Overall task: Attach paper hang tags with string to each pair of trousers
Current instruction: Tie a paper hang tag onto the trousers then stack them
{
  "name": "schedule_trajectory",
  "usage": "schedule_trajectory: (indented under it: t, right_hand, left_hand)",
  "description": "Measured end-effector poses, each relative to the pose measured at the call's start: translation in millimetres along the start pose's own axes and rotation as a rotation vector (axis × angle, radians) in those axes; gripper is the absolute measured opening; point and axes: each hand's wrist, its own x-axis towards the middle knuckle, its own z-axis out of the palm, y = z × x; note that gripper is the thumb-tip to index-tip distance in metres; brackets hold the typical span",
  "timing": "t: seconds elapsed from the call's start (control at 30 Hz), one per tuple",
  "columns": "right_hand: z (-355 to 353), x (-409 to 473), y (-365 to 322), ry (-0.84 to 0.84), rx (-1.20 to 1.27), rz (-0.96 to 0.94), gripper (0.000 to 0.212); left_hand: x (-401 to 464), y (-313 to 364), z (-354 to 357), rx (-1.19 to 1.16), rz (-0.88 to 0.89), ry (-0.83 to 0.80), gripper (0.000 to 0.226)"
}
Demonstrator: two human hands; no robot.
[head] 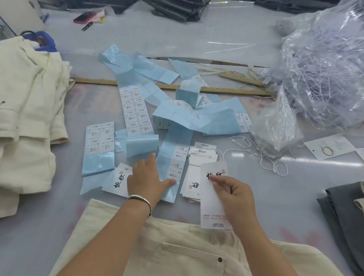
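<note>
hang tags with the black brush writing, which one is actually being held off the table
The hang tag pinched in the right hand, over the cream trousers. The others lie flat: one under the left hand, the rest stacked between the hands.

A white paper hang tag (213,196) with black brush lettering and small print at its near end is held up off the table, pinched near its far end. Just beyond it lies a loose stack of tags (195,173) of the same kind, some lettering side up. Another tag (120,181) lies flat to the left. White string loops (268,159) lie scattered on the table to the right of the stack, and one seems to be threaded through the top tag. Cream trousers (190,257) lie flat at the near edge, a buttoned back pocket facing up.
</note>
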Motion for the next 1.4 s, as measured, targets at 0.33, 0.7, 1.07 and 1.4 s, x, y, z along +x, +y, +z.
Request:
schedule_trajectory:
  t: [0.33, 0.7, 1.07, 1.4]
  right_hand:
    - [6, 16, 12, 0.108, -0.087, 0.080, 0.031]
    - [22, 24, -3, -0.011, -0.267, 0.042, 0.014]
    - [56, 42, -45, -0.260, 0.133, 0.182, 0.024]
    - [62, 40, -42, -0.196, 0.360, 0.285, 0.012]
  left_hand:
    - [6, -2, 6, -0.144, -0.027, 0.015, 0.075]
    - [1, -16, -17, -0.737, -0.071, 0.017, 0.038]
    - [-22, -24, -36, -1.147, 0.059, -0.394, 0.066]
    - [-28, -10, -38, -0.307, 0.262, 0.629, 0.059]
